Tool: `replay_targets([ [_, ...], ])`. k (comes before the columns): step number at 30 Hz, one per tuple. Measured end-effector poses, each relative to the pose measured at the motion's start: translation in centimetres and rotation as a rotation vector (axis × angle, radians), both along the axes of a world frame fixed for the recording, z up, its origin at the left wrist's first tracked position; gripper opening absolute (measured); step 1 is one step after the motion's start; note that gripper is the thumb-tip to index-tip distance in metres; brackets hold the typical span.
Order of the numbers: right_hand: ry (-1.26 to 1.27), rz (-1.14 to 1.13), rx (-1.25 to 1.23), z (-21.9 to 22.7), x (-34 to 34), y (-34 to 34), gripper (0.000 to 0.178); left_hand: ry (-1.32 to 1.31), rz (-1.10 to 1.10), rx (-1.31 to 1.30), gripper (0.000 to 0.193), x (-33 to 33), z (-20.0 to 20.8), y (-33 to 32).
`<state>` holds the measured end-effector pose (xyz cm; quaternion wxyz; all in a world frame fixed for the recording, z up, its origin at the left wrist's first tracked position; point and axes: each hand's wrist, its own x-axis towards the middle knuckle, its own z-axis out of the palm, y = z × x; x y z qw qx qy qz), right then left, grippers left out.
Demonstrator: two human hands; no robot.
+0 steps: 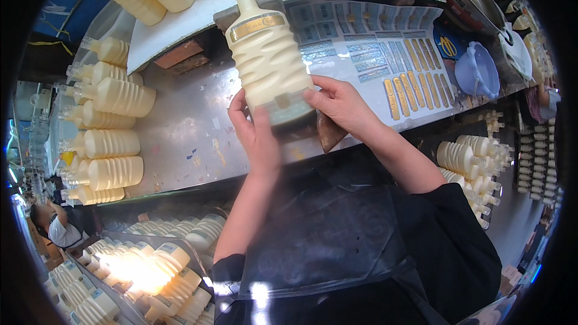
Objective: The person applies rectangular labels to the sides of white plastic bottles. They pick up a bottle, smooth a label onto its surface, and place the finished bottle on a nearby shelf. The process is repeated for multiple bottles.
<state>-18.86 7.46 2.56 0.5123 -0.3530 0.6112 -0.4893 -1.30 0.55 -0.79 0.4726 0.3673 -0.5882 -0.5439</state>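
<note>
A cream bottle with wavy ribs and a clear neck lies in front of me, its neck pointing away. It carries a gold label across its shoulder. Near its base is a pale bluish label with a darker square. My left hand grips the base from the left, thumb on the pale label. From the right, my right hand holds the base, its thumb at the label's edge. The bottle's shoulder lies over a grey-brown block; its underside is hidden.
Label sheets with blue and gold strips lie right of the bottle, near a purple bucket and yellow-handled scissors. Similar bottles line the metal table's left side. Crated bottles stand lower left; a person is beyond.
</note>
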Motion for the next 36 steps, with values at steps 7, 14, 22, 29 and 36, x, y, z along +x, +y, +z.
replay_targets([
  [7, -0.050, 0.001, -0.008, -0.3, 0.0, 0.0, 0.047, 0.022, 0.000, 0.039, 0.046, 0.0, 0.2, 0.0],
  [14, 0.058, -0.028, -0.013, -0.5, -0.3, 0.0, 0.038, 0.030, -0.009, 0.061, 0.048, 0.1, 0.4, -0.1],
  [22, 0.456, -0.075, -0.360, 5.3, 0.9, 0.7, 0.023, -0.086, 0.019, -0.002, 0.077, 0.5, 0.6, 0.3],
  [29, 1.308, -0.057, -0.832, 5.4, 2.2, 1.0, 0.035, 0.032, -0.058, 0.114, 0.066, 1.0, 1.9, 0.2],
  [36, 0.714, -0.120, -0.534, 4.0, 3.8, 1.5, 0.021, 0.117, 0.010, 0.144, 0.057, 1.4, 0.4, 0.0],
])
